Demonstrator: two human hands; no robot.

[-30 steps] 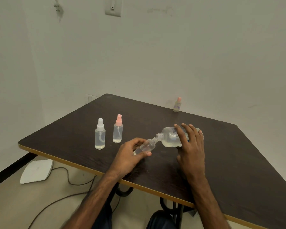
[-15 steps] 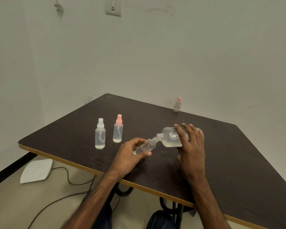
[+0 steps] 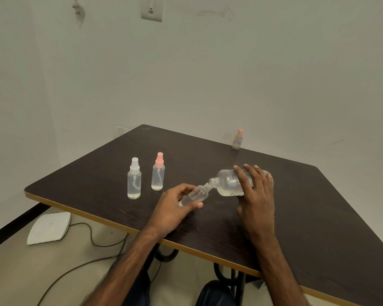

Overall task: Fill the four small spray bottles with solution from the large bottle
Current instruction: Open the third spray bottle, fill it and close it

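The right hand [image 3: 255, 195] wraps its fingers over the top of the large bottle [image 3: 227, 184] and grips it above the middle of the table. The left hand [image 3: 173, 208] pinches the small uncapped bottle [image 3: 196, 194] between thumb and curled fingers. The dark wooden table [image 3: 307, 213] has a pale edge band and fills most of the lower view, one corner set close to the wall. The large bottle is clear and tipped almost flat, its open neck pointing left, with a shallow layer of liquid lying along its lower side. Its neck meets the mouth of the small uncapped bottle, which is slanted up toward it. To the left, well apart from the hands, the white-capped spray bottle [image 3: 134, 180] and the pink-capped spray bottle [image 3: 158, 173] stand upright just beside each other, each with a little liquid at the bottom. A far pink-capped bottle [image 3: 238, 139] stands alone at the table's back edge by the wall. On the floor lie a white flat object [image 3: 49, 228] and a dark cable [image 3: 93, 239].
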